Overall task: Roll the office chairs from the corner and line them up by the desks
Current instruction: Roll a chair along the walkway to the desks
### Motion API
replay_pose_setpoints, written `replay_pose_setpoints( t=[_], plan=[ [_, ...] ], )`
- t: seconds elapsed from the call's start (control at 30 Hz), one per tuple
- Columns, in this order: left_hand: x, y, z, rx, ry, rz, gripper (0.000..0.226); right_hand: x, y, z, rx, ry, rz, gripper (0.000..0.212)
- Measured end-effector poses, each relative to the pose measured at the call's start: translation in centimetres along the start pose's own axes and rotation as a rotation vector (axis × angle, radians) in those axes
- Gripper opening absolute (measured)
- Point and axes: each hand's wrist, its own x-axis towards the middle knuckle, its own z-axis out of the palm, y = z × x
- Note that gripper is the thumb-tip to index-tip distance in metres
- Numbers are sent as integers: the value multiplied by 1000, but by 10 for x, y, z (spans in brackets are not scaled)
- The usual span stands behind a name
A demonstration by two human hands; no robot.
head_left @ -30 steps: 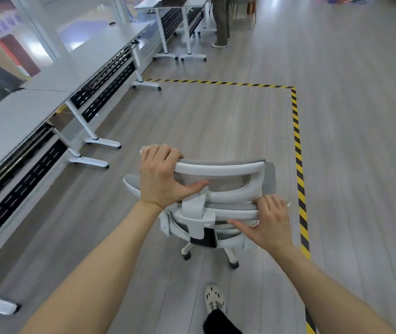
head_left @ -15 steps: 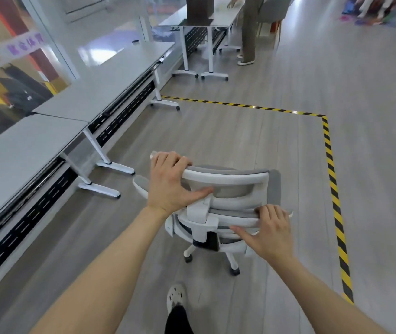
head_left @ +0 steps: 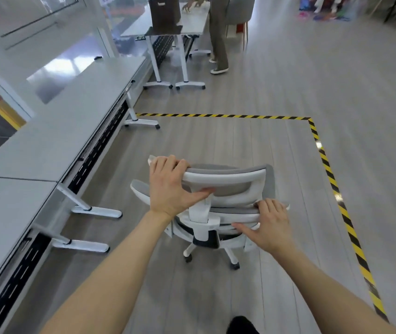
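Note:
A white and grey office chair (head_left: pixel 228 186) stands on the wooden floor just in front of me, seen from behind and above. My left hand (head_left: pixel 169 186) grips the left end of its white headrest bar, fingers over the top and thumb underneath. My right hand (head_left: pixel 268 222) holds the top edge of the backrest on the right side. The chair's white castor legs (head_left: pixel 230 257) show below the seat. A row of grey desks (head_left: pixel 76 112) runs along the left, close beside the chair.
Yellow-black floor tape (head_left: pixel 329 174) marks a corner ahead and to the right. Two more desks (head_left: pixel 187 22) stand further ahead, with a dark box (head_left: pixel 165 10) on them and a person (head_left: pixel 218 37) standing beside. White desk feet (head_left: pixel 95 210) stick out toward the chair.
The chair and I have rolled forward along the desk row. The tape corner and far desks look nearer. Both hands keep the same grip.

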Motion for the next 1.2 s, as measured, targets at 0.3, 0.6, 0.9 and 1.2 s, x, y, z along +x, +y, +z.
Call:
replay_pose_setpoints(
  t=[0.3, 0.6, 0.9, 1.2],
  plan=[
    [135, -134, 89, 25, 74, 31, 76, 180, -9, 97, 16, 28, 5, 79],
    [272, -239, 168, 32, 25, -9, 76, 355, 0, 176, -37, -71, 20, 79],
    [378, -326, 247, 21, 96, 45, 75, 494, 6, 231, -50, -84, 46, 78],
    [470, -399, 308, -44, 59, 55, 76, 608, 7, 280, -115, -145, 104, 85]
  ],
)
